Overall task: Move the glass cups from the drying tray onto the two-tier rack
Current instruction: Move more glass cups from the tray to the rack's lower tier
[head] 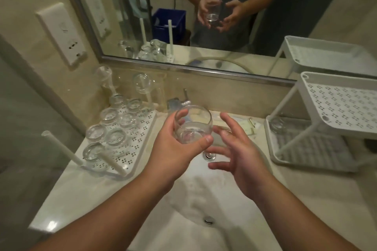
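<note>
The left hand [175, 149] holds one glass cup [192, 126] above the sink [204, 199], near the middle of the view: the fingers curl round its far side and the thumb presses its near side, so the grip is clamped on the glass. The cup looks clear and holds nothing that can be made out. At about three o'clock from it, just beside it but not touching, the right hand [238, 153] hangs with its fingers spread apart and slightly bent, holding nothing.

At nine o'clock from the held cup lies the drying tray [142, 126], a white perforated tray with upright pegs. On it stand several more glass cups [114, 122], mouth down (about seven in two rows), and two more sit upended on tall pegs at the tray's far end [142, 82].

At three o'clock, well apart from the hands, stands the two-tier rack [334, 108], white with slim legs. Its upper shelf is perforated and carries no cup; on the lower shelf, at its far left corner, one clear glass [278, 125] appears to stand, though it is faint.

At twelve o'clock a faucet [179, 104] rises behind the sink, under a mirror [204, 16] that reflects the person's hands and the cup.
</note>
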`<action>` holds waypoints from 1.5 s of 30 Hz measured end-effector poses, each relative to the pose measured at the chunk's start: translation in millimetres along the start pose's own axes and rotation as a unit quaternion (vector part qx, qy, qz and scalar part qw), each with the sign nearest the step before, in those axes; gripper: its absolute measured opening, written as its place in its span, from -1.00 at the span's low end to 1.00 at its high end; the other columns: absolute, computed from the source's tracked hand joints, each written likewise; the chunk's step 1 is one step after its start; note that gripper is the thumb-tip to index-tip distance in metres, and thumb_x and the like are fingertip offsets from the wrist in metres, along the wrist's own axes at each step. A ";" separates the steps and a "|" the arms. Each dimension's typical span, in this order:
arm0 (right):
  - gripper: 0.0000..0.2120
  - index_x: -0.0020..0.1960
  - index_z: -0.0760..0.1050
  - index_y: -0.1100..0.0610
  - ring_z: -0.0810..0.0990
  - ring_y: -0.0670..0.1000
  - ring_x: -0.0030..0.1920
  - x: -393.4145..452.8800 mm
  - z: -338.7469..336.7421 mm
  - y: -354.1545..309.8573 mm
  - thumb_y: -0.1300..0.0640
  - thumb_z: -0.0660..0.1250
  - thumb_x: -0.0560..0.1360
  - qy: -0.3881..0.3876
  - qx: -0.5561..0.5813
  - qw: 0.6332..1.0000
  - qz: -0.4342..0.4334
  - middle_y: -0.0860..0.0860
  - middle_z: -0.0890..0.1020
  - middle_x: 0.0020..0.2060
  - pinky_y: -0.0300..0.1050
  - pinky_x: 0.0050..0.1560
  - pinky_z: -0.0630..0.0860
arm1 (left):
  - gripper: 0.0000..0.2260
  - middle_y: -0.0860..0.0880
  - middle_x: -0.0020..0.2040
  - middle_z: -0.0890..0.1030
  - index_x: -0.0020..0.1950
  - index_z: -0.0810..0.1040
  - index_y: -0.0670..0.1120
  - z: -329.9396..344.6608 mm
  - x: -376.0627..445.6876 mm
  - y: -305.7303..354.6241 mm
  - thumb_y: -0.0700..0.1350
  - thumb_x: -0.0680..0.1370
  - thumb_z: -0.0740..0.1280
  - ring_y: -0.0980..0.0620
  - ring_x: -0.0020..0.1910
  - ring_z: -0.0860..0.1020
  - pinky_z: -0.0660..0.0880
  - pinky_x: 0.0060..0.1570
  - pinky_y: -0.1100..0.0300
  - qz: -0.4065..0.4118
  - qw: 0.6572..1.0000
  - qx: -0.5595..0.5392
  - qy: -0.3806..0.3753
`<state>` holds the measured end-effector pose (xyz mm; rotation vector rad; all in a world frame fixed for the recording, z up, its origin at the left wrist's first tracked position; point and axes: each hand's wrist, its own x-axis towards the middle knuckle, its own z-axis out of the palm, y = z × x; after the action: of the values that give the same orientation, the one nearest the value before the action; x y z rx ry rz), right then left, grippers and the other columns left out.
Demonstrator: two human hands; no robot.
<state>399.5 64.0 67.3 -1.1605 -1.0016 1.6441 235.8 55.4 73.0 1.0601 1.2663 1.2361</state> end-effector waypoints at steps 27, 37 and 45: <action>-0.34 0.31 0.33 -0.22 0.57 -0.23 0.01 -51.4 -253.9 60.1 0.05 0.54 0.30 0.211 -0.190 0.959 -0.028 -0.26 0.57 0.10 -0.19 0.01 0.56 | -0.35 -0.10 0.32 0.44 0.37 0.40 0.13 255.8 4.3 -87.8 -0.22 0.31 0.37 -0.07 0.07 0.61 0.57 0.11 0.01 -0.289 0.917 0.019 -0.273; -0.29 0.38 0.36 -0.10 0.58 -0.19 0.03 -38.6 -305.1 72.3 0.04 0.59 0.31 0.239 -0.126 0.963 -0.013 -0.20 0.58 0.11 -0.19 0.01 0.55 | -0.44 -0.03 0.10 0.61 0.29 0.46 0.09 302.5 24.7 -108.5 -0.18 0.28 0.29 -0.06 -0.08 0.61 0.52 -0.05 -0.01 -0.336 0.898 0.054 -0.279; -0.32 0.39 0.37 -0.09 0.60 -0.07 0.10 -27.5 -330.0 78.6 0.09 0.56 0.34 0.241 -0.073 0.968 -0.011 -0.15 0.58 0.13 -0.16 0.02 0.55 | -0.55 0.00 0.04 0.64 0.24 0.52 0.14 321.9 34.0 -123.7 -0.09 0.35 0.32 -0.05 -0.07 0.61 0.51 -0.02 -0.03 -0.324 0.898 0.058 -0.291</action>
<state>706.7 56.3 -79.1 -1.5480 -0.8213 1.1947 561.0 107.5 -34.9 0.8831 1.0823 0.2973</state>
